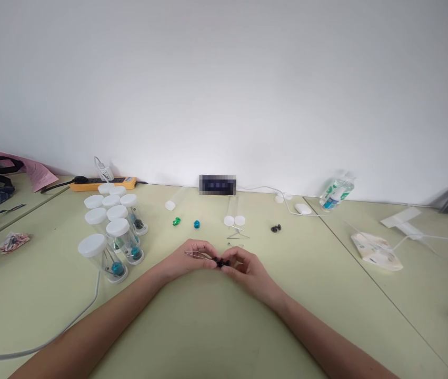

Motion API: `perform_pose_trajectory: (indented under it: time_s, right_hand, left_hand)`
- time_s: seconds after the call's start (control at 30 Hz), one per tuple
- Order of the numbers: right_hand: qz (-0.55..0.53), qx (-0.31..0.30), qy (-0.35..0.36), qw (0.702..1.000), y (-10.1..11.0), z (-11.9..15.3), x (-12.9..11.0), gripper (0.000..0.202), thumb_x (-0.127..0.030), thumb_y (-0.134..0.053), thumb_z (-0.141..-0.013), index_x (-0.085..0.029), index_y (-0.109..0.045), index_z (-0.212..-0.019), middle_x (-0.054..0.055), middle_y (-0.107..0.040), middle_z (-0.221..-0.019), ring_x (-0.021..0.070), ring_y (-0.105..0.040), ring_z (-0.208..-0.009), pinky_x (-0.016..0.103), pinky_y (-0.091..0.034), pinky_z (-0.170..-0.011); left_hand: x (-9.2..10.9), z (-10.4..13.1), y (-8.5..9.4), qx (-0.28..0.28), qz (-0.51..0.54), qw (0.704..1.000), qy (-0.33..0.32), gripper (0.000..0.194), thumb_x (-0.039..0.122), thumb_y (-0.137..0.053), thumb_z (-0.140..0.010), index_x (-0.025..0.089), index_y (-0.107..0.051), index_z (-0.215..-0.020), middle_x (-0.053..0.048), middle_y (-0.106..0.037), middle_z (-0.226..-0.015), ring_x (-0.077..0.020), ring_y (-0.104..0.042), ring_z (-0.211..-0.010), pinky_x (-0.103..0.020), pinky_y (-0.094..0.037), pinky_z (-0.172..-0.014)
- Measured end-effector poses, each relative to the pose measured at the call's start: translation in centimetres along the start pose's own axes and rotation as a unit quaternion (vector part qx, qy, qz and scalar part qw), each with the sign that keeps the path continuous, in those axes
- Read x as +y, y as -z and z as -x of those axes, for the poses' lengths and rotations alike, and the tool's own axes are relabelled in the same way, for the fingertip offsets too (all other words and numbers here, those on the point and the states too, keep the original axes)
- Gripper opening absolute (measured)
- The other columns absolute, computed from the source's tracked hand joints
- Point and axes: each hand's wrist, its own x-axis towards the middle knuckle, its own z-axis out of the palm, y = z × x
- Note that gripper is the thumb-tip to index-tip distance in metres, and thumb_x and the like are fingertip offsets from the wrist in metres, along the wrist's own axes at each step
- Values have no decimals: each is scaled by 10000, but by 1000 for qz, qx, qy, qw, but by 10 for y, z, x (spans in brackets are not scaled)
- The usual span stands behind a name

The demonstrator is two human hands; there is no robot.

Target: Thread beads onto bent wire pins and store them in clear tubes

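My left hand (190, 259) is closed on a small black part (220, 261), with thin metal wires (197, 255) sticking out to the left across its fingers. The fingertips of my right hand (246, 267) pinch the right side of the same black part. Just beyond my hands lie thin metal pieces (238, 233). Further back are a green part (177, 221), a blue part (197, 224) and, to the right, small dark parts (276, 228).
Several clear tubes with white caps (92, 245) stand at the left, some holding blue parts. Behind them is an orange power strip (89, 184). A bottle (337, 192), a white case (303, 209) and a crumpled packet (376, 251) are at the right.
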Motion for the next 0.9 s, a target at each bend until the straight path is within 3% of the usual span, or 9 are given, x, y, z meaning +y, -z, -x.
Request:
perform_pose_trajectory:
  time_s: [0.17, 0.33, 0.43, 0.57, 0.7, 0.83, 0.9]
  right_hand:
    - [-22, -5, 1, 1000, 0, -1, 3, 267, -436, -457, -884, -191, -561, -869, 0, -560, -679, 114, -469, -613, 245, -370, -576]
    - [-10, 2, 2, 1000, -1, -1, 5, 231, -414, -566, -828, -204, -569, -923, -5, -550, -718, 117, -476, -635, 237, -366, -578]
    - [-26, -3, 2, 1000, -1, -1, 5, 278, -443, -438, -892, -194, -561, -884, -4, -552, -649, 117, -467, -600, 248, -371, -583]
    - [-9, 3, 4, 1000, -1, -1, 4, 238, -432, -537, -841, -204, -573, -901, -7, -546, -710, 112, -457, -609, 235, -353, -561]
    - [-22, -4, 3, 1000, -1, -2, 4, 279, -451, -455, -880, -195, -565, -861, -7, -541, -653, 120, -462, -605, 243, -362, -572]
    - [-12, 0, 5, 1000, -1, -2, 4, 242, -414, -603, -797, -204, -573, -913, 1, -554, -759, 119, -481, -646, 236, -366, -572]
    - [-25, -7, 3, 1000, -1, -2, 3, 238, -428, -544, -837, -198, -568, -892, 0, -556, -715, 116, -475, -628, 239, -369, -571]
  left_hand:
    - [0, 0, 0, -2, -4, 1000, -9, 258, 291, -716, -684, 146, -638, -882, -87, -687, -918, -228, -634, -888, -334, -461, -790]
    - [0, 0, 0, -2, 13, 1000, -2, 256, 302, -700, -700, 150, -633, -895, -83, -690, -913, -221, -643, -854, -334, -470, -760]
    - [0, 0, 0, -4, 7, 1000, -9, 260, 288, -720, -679, 150, -638, -884, -83, -692, -926, -226, -638, -891, -336, -459, -798]
    - [0, 0, 0, 4, 0, 1000, -4, 256, 303, -702, -696, 153, -638, -894, -80, -694, -909, -223, -641, -868, -334, -467, -769]
    - [-1, -1, 0, -4, -6, 1000, -15, 260, 285, -717, -682, 143, -639, -885, -87, -690, -934, -226, -635, -896, -333, -461, -797]
    - [-2, -2, 1, 1, -3, 1000, -8, 253, 302, -699, -703, 146, -635, -893, -83, -690, -908, -218, -641, -852, -323, -471, -747]
    - [-3, -2, 1, -3, -5, 1000, -13, 250, 291, -709, -694, 143, -637, -882, -82, -689, -903, -216, -639, -857, -321, -467, -758]
